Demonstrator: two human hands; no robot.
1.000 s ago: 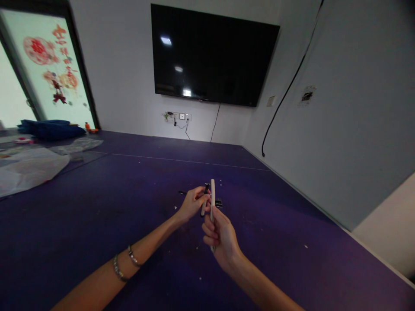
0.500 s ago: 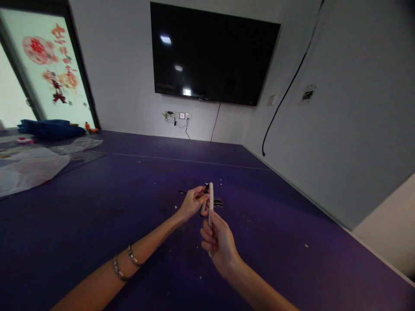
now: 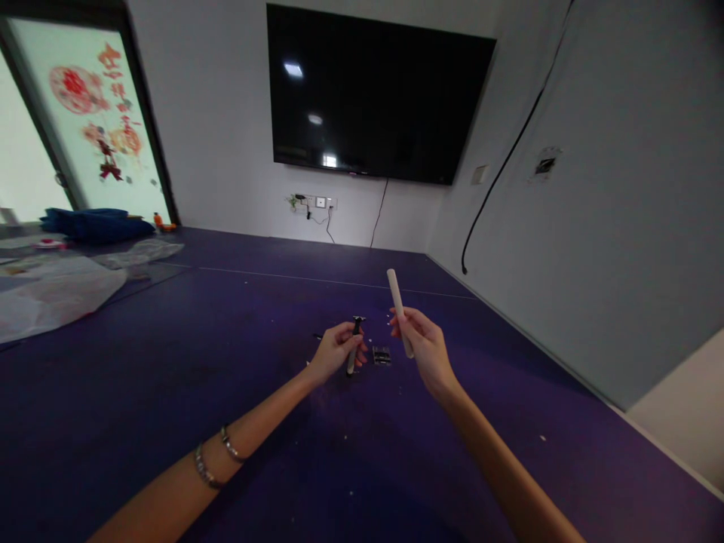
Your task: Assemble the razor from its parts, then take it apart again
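My left hand (image 3: 338, 351) is closed around a razor (image 3: 355, 343) with a T-shaped head, a black neck and a pale handle. The razor's head points up and away from me. To its right, my right hand (image 3: 423, 343) grips a long cream-coloured stick (image 3: 395, 290) with rounded ends, tilted up and to the left. The stick and the razor are apart. A small clear pack with black pieces (image 3: 381, 356) lies on the purple surface between the hands. Just beyond my left fingers is a thin dark piece (image 3: 317, 336), partly hidden.
Small pale crumbs dot the purple surface (image 3: 237, 422). Plastic sheeting (image 3: 62, 294) and a dark blue cloth bundle (image 3: 93, 225) lie at the left. A black cable (image 3: 509, 158) hangs along the right wall. A television (image 3: 378, 94) is mounted on the wall ahead.
My right hand has moved up and to the right with the cream stick, away from the razor. The stick now tilts left, and the clear pack shows more fully. My left hand stays nearly in place.
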